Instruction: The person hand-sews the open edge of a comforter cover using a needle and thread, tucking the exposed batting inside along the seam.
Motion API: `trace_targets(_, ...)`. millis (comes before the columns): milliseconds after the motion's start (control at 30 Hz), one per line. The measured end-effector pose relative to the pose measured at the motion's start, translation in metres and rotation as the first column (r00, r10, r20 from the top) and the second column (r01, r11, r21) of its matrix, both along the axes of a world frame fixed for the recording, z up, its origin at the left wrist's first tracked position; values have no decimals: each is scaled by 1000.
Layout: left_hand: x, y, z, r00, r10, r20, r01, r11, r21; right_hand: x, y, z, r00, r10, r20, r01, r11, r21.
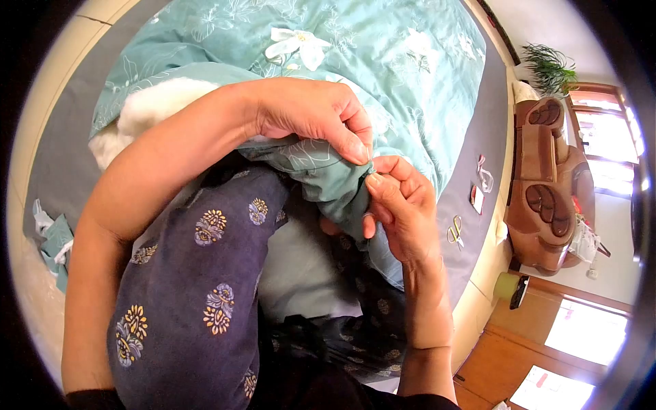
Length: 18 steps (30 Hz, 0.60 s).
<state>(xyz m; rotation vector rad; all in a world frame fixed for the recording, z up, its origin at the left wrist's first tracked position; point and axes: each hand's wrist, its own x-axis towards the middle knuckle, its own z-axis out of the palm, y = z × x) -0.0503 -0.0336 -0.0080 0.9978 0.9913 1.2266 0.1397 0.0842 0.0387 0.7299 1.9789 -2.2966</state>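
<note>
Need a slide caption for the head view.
Left grip and right grip pinch close together at the teal floral fabric, scissors lying on the gray surface.

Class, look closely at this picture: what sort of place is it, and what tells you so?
Probably a living room in someone's home: there is a brown sofa, a green plant beyond it and a flowery quilt spread over the floor area.

A brown sofa (541, 154) and a leafy plant (550, 70) stand beyond pale floor tiles (477, 294), near bright windows (607, 140).
</note>
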Motion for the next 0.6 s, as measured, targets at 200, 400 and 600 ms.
trace_targets(200,7,-1,-1,999,41,-12,-40,999,29,-10,-15,6,997,1,-79,23,956,291)
trace_targets(400,8,-5,-1,996,90,-7,-89,995,41,-10,-19,21,989,142,36,-121,651,749)
trace_targets(600,10,1,-11,980,191,-58,-188,981,47,-24,-24,38,910,415,6,113,-263,958)
